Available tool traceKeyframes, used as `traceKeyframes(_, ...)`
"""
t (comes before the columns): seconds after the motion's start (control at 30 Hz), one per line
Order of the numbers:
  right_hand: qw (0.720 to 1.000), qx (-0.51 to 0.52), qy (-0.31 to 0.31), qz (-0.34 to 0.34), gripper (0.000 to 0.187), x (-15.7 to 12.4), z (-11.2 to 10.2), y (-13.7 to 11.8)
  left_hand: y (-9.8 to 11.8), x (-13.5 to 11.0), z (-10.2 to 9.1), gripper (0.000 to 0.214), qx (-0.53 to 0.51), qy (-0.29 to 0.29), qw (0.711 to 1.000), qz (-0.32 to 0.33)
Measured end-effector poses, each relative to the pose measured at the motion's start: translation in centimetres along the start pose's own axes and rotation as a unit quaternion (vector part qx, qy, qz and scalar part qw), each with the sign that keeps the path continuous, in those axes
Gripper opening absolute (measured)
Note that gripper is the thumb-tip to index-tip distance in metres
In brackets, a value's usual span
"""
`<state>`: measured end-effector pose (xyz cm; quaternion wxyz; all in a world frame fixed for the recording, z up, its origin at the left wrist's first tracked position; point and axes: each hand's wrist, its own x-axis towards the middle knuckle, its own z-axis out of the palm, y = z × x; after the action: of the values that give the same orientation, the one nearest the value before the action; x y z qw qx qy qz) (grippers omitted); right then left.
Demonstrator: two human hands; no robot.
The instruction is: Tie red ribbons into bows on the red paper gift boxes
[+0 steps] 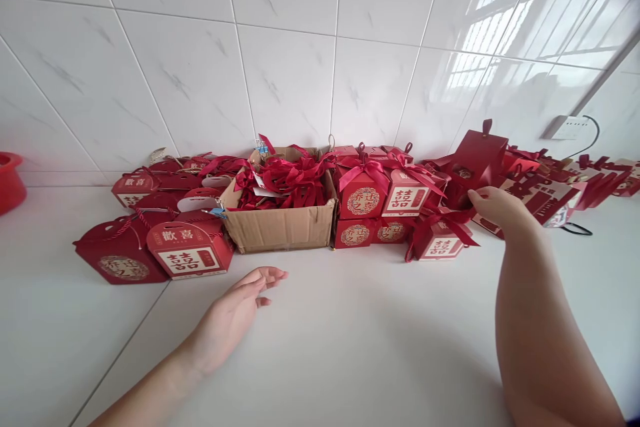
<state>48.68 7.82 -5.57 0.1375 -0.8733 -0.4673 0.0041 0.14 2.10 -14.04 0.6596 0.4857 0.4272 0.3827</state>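
My left hand (pixel 240 307) hovers over the white counter with its fingers loosely apart and nothing in them. To the right, my right hand (pixel 495 207) is at the lower edge of a tilted dark red gift box (pixel 477 153) with a ribbon loop on top. Its thumb side shows against the box, while most of its fingers are hidden. Just left of that hand, a small red gift box (pixel 441 240) with a ribbon bow sits on the counter. Nearer the middle, stacked red gift boxes (pixel 363 200) carry bows and gold or white patterns.
An open cardboard box (pixel 280 230) holds tangled red ribbons (pixel 290 177). Red boxes with rope handles (pixel 187 250) stand on its left. More flat and folded red boxes (pixel 543 197) spread to the right, near a white power socket (pixel 570 127). A red basin (pixel 10 183) is at the far left.
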Motion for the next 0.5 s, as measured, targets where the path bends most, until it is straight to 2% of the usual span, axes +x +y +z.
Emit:
traceKeyframes(0.17, 0.985, 0.056, -0.125, -0.105, 0.037, -1.5, 0.3, -1.8, 0.4, -0.3, 0.4, 0.027, 0.007, 0.007, 1.0, 0.004)
traceKeyframes(0.27, 0.972, 0.053, -0.181, -0.138, 0.041, -2.4, -0.1, -2.3, 0.7, -0.6, 0.8, 0.027, -0.001, 0.008, 1.0, 0.01)
traceKeyframes(0.4, 0.97, 0.029, -0.193, -0.146, 0.043, -3.0, -0.9, -2.0, 0.7, -0.8, 1.0, 0.026, -0.002, 0.01, 1.0, 0.014)
traceKeyframes(0.5, 0.97, 0.013, -0.166, -0.177, 0.035, -3.5, -1.4, -2.0, 0.6, -0.9, 1.0, 0.025, 0.0, 0.01, 1.0, 0.019)
